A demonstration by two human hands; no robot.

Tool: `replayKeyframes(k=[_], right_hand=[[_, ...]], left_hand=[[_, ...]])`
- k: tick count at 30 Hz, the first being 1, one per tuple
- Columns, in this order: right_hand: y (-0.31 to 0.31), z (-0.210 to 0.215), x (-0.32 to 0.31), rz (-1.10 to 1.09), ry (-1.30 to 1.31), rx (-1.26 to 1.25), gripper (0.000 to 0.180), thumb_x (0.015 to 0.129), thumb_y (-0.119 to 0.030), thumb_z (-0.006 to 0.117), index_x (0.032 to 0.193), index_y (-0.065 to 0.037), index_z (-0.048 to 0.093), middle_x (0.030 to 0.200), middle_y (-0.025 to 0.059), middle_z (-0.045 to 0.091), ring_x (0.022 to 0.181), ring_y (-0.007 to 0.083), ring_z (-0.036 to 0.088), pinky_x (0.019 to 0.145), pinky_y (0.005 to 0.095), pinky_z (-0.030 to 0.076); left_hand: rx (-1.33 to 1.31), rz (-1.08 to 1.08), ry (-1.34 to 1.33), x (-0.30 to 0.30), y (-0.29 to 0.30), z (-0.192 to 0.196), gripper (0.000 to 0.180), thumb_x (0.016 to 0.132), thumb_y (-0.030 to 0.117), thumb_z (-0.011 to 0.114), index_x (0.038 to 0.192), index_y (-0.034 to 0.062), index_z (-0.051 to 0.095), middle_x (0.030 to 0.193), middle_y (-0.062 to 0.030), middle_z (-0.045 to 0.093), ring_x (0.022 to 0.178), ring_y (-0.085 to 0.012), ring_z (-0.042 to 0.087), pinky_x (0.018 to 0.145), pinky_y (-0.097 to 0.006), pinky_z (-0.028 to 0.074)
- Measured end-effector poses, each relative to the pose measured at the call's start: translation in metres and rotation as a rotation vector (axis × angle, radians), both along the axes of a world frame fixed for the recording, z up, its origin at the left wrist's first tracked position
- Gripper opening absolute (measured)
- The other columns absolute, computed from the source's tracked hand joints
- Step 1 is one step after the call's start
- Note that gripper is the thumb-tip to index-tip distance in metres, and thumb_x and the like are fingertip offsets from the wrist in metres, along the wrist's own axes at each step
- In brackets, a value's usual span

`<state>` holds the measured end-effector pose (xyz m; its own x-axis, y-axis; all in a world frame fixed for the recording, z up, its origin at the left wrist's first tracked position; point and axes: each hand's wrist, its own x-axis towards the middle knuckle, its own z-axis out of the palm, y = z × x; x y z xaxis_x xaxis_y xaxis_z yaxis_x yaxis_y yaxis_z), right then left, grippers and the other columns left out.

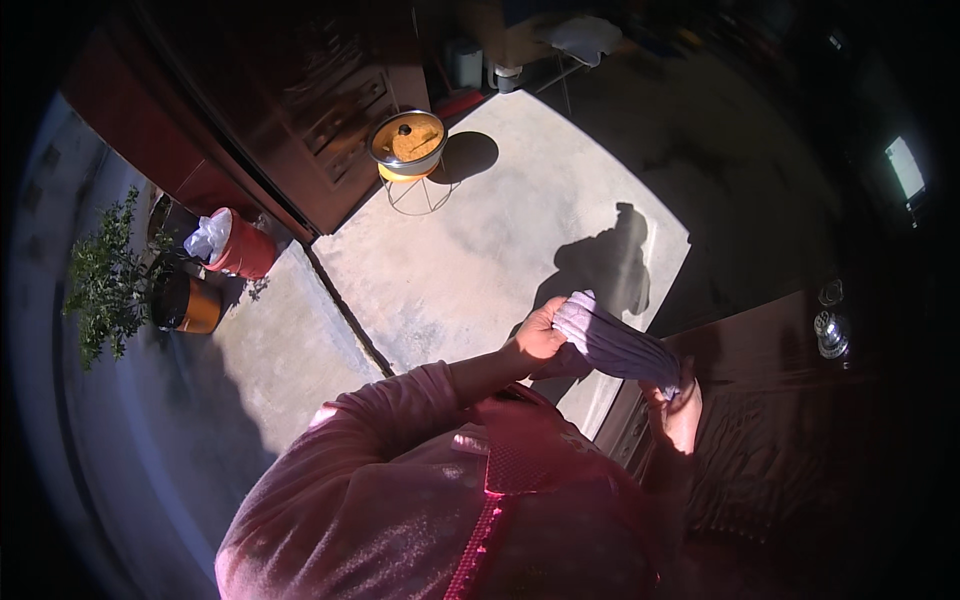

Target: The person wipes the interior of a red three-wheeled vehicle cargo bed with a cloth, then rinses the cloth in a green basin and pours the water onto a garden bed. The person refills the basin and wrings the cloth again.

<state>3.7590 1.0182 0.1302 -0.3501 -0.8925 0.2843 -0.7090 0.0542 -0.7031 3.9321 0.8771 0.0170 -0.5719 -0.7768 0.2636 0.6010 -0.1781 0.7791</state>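
Note:
A light purple cloth (622, 345) is stretched between my two hands in front of my chest, bunched into long folds. My left hand (540, 335) grips its upper left end, fingers closed round the fabric in sunlight. At the lower right end my right hand (680, 405) is closed on the gathered cloth, partly in shade. The cloth's left end is brightly lit, while the rest falls into shadow. Pink sleeves cover my arms, and a red apron with a dotted edge hangs over my front.
A glass-lidded pot (408, 140) with orange-yellow contents stands on a wire stand by the dark red door (300, 100). At left are a red bucket (245, 248) with a white plastic bag and a potted plant (110, 270). Another door (770, 400) with a round metal knob (830, 335) stands at right.

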Motion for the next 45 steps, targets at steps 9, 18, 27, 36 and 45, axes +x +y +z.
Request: replayKeyframes(k=[9,18,27,36,45], right_hand=[[-0.108,-0.051,-0.142,-0.47,-1.364,-0.247,0.036,0.092,-0.033,0.048,0.105,-0.001,0.057,0.095,0.0072,0.06,0.082,0.0179,0.057,0.071,0.0312,0.049],[-0.262,-0.039,-0.272,-0.385,-1.447,-0.195,0.034,0.093,-0.035,0.044,0.097,-0.004,0.058,0.086,0.0068,0.061,0.077,0.018,0.058,0.071,0.0307,0.05],[-0.403,-0.037,-0.482,-0.258,-1.682,-0.405,0.037,0.092,-0.035,0.046,0.106,-0.002,0.055,0.096,0.0108,0.062,0.083,0.0196,0.062,0.072,0.0338,0.052],[-0.411,-0.031,-0.706,-0.517,-1.601,-0.953,0.03,0.089,-0.028,0.052,0.099,0.0,0.053,0.091,0.0116,0.058,0.075,0.0222,0.062,0.063,0.033,0.056],[-0.221,0.005,-0.869,-1.053,-1.267,-1.326,0.034,0.09,-0.031,0.052,0.101,0.001,0.051,0.1,0.0109,0.055,0.076,0.0207,0.061,0.065,0.033,0.056]], left_hand=[[0.116,-0.295,-0.514,-0.154,-0.15,0.069,0.043,0.081,0.001,0.055,0.122,0.0053,0.045,0.105,-0.0078,0.059,0.099,-0.015,0.057,0.078,-0.029,0.05],[0.161,-0.246,-0.484,-0.314,-0.292,0.021,0.032,0.086,0.005,0.046,0.118,0.0026,0.045,0.1,-0.0073,0.059,0.091,-0.0133,0.056,0.075,-0.026,0.048],[0.05,-0.313,-0.421,-0.53,-0.399,0.049,0.03,0.09,0.017,0.046,0.118,0.0049,0.046,0.11,-0.0083,0.055,0.097,-0.0165,0.056,0.077,-0.028,0.048],[0.155,-0.746,-0.546,-0.791,-0.372,0.038,0.044,0.087,0.033,0.052,0.121,0.0069,0.042,0.111,-0.0094,0.051,0.096,-0.0195,0.057,0.072,-0.035,0.051],[0.025,-1.422,-0.625,-1.025,-0.236,0.058,0.04,0.085,0.015,0.053,0.123,0.0066,0.045,0.116,-0.0081,0.053,0.097,-0.0198,0.056,0.074,-0.031,0.051]])
